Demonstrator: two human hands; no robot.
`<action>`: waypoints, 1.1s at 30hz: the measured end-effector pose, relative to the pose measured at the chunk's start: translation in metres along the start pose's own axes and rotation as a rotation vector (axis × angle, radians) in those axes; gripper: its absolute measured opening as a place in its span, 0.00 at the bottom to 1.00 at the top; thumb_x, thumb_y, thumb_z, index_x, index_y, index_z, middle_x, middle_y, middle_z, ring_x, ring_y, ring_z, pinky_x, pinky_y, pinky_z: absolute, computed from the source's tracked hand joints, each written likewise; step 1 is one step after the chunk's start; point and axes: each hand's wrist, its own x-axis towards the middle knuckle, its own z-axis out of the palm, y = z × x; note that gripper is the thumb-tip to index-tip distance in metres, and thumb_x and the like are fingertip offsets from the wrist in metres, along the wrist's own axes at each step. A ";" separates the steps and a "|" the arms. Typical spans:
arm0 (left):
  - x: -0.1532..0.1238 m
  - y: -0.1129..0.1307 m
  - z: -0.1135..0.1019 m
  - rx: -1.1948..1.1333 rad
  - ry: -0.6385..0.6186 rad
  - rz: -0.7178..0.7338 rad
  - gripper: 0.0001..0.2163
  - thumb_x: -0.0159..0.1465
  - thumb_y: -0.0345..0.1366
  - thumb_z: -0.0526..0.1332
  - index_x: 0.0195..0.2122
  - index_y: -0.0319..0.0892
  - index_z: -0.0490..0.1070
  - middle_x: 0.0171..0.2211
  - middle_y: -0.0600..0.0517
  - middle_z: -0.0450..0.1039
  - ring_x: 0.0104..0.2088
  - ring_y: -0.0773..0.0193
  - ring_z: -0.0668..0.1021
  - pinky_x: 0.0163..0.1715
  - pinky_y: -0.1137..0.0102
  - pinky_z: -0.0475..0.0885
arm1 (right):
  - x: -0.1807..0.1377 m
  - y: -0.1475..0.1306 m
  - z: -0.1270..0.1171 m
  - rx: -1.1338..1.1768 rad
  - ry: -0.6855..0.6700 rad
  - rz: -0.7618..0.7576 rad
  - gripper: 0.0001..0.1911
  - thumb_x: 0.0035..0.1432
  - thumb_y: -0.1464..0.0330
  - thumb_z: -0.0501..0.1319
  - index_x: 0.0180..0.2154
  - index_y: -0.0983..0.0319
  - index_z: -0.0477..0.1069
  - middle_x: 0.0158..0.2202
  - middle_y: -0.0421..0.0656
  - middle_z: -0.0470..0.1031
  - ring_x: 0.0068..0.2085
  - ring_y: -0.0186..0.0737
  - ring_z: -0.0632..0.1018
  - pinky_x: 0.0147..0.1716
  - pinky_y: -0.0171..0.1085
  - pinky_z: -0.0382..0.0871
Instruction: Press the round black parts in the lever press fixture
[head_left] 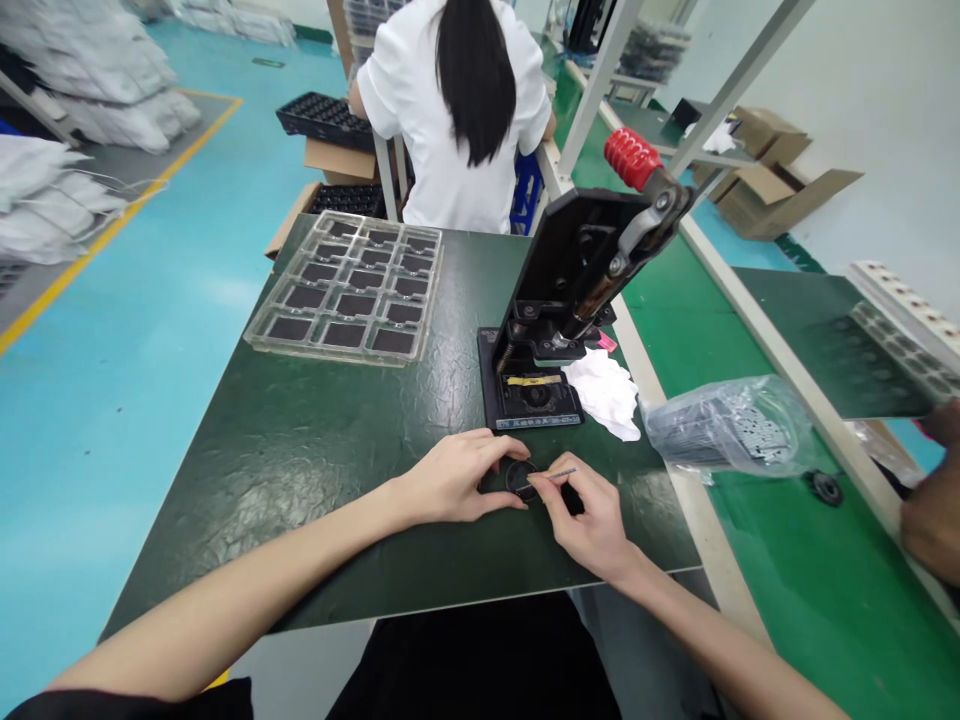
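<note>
My left hand (457,475) rests on the dark green mat (300,450), its thumb and fingers closed round a small black round part (520,478). My right hand (589,520) pinches thin metal tweezers (553,475), whose tip touches that part. Just beyond the hands stands a black hand press (577,270) with a red-knobbed lever (631,157), its fixture base (529,393) showing a yellow strip.
A clear tray (352,290) of several black square parts lies at the mat's far left. A white cloth (606,393) and a plastic bag of parts (727,425) sit right of the press. A person in white works ahead; another person's hand (934,510) shows at the right edge.
</note>
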 end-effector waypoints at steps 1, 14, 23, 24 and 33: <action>0.000 0.000 0.000 0.001 0.002 0.003 0.22 0.65 0.47 0.72 0.55 0.44 0.69 0.49 0.50 0.79 0.40 0.60 0.81 0.40 0.68 0.74 | 0.000 0.000 0.000 -0.002 -0.001 -0.007 0.10 0.68 0.77 0.62 0.33 0.61 0.66 0.28 0.39 0.69 0.30 0.34 0.73 0.29 0.34 0.65; 0.000 0.002 -0.003 -0.021 -0.077 0.037 0.21 0.69 0.41 0.67 0.60 0.45 0.66 0.54 0.49 0.78 0.43 0.58 0.80 0.45 0.65 0.74 | 0.001 -0.001 -0.002 0.010 -0.020 -0.024 0.09 0.67 0.77 0.62 0.35 0.61 0.68 0.29 0.40 0.73 0.30 0.34 0.75 0.29 0.34 0.67; 0.000 0.007 -0.006 0.009 -0.132 0.069 0.26 0.67 0.43 0.67 0.63 0.44 0.62 0.49 0.47 0.77 0.44 0.55 0.79 0.41 0.64 0.75 | 0.002 -0.003 -0.002 0.017 -0.007 -0.051 0.07 0.66 0.78 0.63 0.37 0.61 0.70 0.29 0.40 0.75 0.30 0.35 0.75 0.30 0.34 0.70; 0.001 0.007 -0.004 0.005 -0.123 0.068 0.27 0.66 0.44 0.69 0.63 0.44 0.62 0.50 0.46 0.77 0.45 0.54 0.79 0.42 0.63 0.75 | 0.002 -0.004 -0.002 0.017 -0.008 -0.054 0.07 0.66 0.78 0.63 0.37 0.61 0.70 0.29 0.40 0.75 0.30 0.35 0.75 0.30 0.34 0.70; 0.003 0.009 0.003 -0.113 -0.094 0.038 0.23 0.67 0.38 0.69 0.60 0.44 0.66 0.52 0.46 0.74 0.53 0.53 0.77 0.52 0.62 0.75 | 0.004 -0.006 -0.004 -0.009 0.031 -0.049 0.08 0.66 0.78 0.62 0.36 0.61 0.71 0.27 0.40 0.73 0.29 0.35 0.75 0.28 0.35 0.70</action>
